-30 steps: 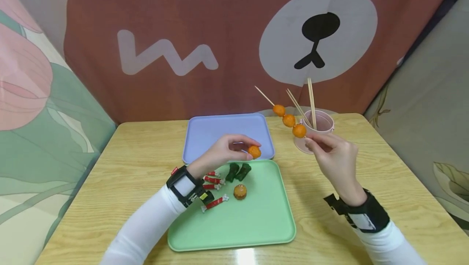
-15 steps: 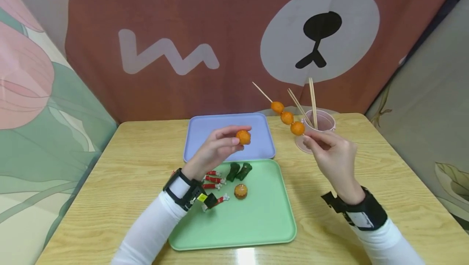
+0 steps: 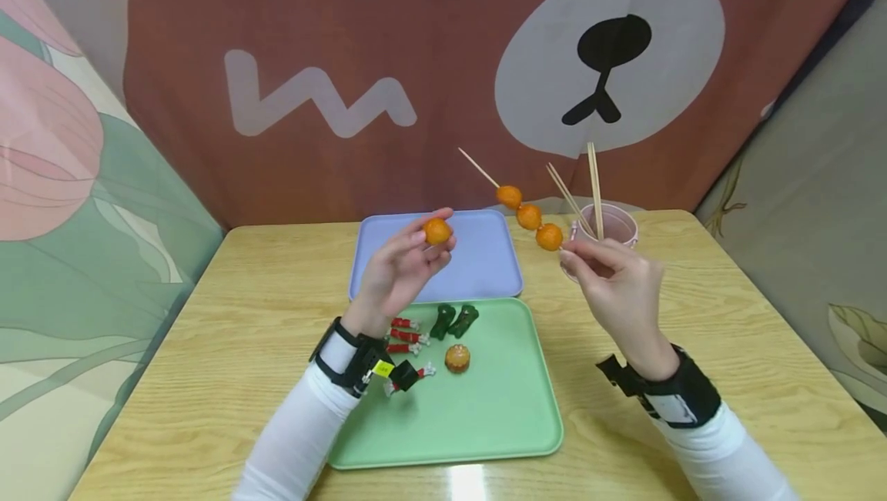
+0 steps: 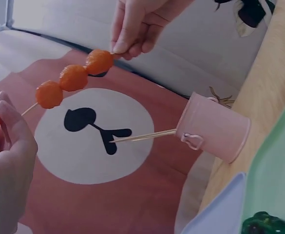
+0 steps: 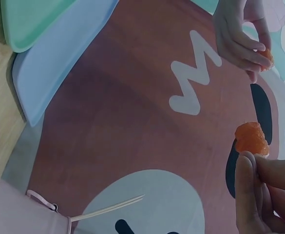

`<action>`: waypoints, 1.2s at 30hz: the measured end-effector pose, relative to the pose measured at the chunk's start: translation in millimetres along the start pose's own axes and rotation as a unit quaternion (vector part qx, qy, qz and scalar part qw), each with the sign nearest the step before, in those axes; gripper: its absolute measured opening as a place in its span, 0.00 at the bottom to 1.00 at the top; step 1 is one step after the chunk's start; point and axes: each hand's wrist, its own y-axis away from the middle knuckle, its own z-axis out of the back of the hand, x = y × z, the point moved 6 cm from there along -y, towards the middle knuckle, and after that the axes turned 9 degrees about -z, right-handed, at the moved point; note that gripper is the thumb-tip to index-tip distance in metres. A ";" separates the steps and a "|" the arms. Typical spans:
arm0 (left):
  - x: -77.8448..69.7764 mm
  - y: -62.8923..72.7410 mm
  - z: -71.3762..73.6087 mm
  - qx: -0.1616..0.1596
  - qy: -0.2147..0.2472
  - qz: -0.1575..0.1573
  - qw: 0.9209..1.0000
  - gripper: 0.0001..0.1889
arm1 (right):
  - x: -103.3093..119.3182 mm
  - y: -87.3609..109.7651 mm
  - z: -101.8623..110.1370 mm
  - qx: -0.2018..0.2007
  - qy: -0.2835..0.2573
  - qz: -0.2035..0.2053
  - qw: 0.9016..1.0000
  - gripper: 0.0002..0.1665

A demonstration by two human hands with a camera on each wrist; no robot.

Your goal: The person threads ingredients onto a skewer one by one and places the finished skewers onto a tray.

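Note:
In the head view my left hand (image 3: pixel 395 282) pinches a loose orange ball (image 3: pixel 436 232) between thumb and fingers, raised over the lavender tray (image 3: pixel 485 255). My right hand (image 3: pixel 620 293) pinches the lower end of a thin wooden skewer (image 3: pixel 478 167), just below three orange balls (image 3: pixel 529 217) threaded along it. The skewer slants up to the left, its upper part bare. In the left wrist view the bare skewer (image 4: pixel 29 109) runs behind the left fingertips. The right wrist view shows an orange ball (image 5: pixel 252 139) just beyond the right fingertips.
A green tray (image 3: pixel 499 416) in front holds several red pieces with white ends (image 3: pixel 409 337), two dark green pieces (image 3: pixel 443 322) and a ridged brown round piece (image 3: pixel 457 359). Behind the right hand stands a pink bucket (image 4: pixel 213 126) with bare wooden sticks (image 3: pixel 594 189). A printed cloth (image 3: pixel 312 178) hangs behind the table.
My left hand has risen and shifted left with its orange ball, turning palm upward. My right hand has moved slightly left with the skewer.

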 end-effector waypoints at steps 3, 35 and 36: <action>-5.1 -0.9 0.1 -0.016 0.016 -0.023 0.999 0.13 | 0.6 -0.2 -1.5 0.005 -0.001 0.001 1.000 0.09; -39.7 2.3 20.4 -0.165 -0.046 -0.163 0.972 0.13 | 18.6 20.4 -16.1 0.078 0.038 0.050 0.995 0.11; -39.7 2.1 20.3 -0.165 -0.046 -0.162 0.972 0.13 | 18.3 20.6 -16.5 0.078 0.038 0.051 0.995 0.11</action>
